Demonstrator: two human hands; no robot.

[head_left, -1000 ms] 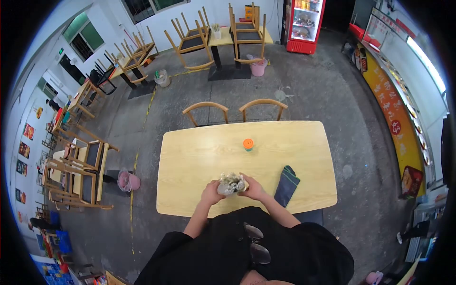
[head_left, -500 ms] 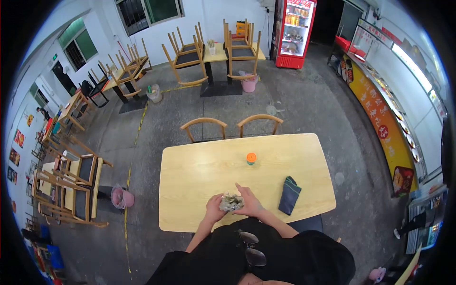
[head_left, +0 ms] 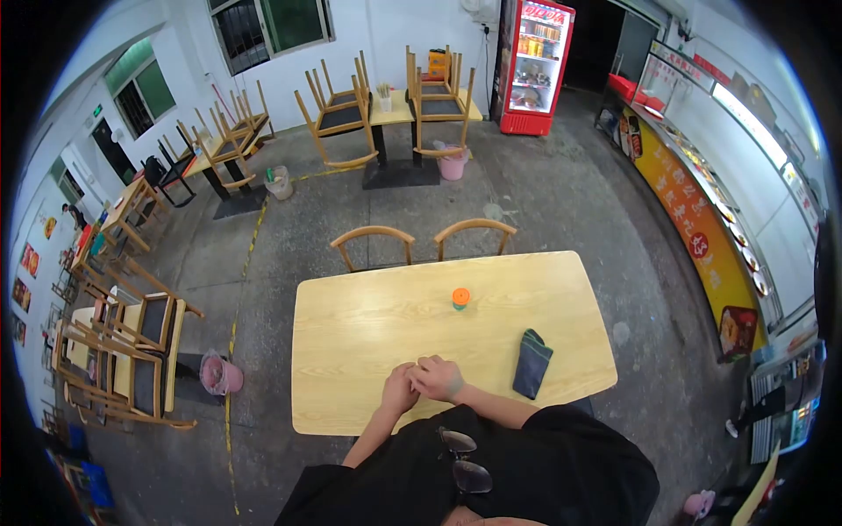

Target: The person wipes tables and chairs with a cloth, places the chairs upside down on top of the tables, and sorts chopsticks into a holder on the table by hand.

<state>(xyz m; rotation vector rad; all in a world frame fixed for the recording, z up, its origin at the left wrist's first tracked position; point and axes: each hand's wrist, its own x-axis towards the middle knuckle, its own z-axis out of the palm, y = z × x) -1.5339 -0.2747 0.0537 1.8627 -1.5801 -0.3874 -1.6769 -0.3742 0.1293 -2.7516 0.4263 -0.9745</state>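
Note:
Near the front edge of the pale wooden table [head_left: 368, 329], my left hand [head_left: 401, 387] and my right hand [head_left: 437, 379] are pressed together with fingers curled. My right hand lies partly over the left fingers. The crumpled, shiny clear-plastic bundle seen between them earlier is covered by the hands now. To the right of my right hand lies a dark folded cloth pouch with a greenish edge [head_left: 532, 364]. Farther back on the table stands a small jar with an orange lid [head_left: 460, 298].
Two wooden chairs [head_left: 374, 235] stand at the table's far side. Upturned chairs [head_left: 340, 114] rest on other tables behind and to the left. A pink bin [head_left: 221, 374] is on the floor at left. A lit red drinks fridge [head_left: 533, 70] and a yellow-fronted food counter [head_left: 684, 210] stand farther off.
My hands have closed together over the shiny bundle, which showed between them before. My right hand has moved left and its fingers have folded in. The view has shifted slightly.

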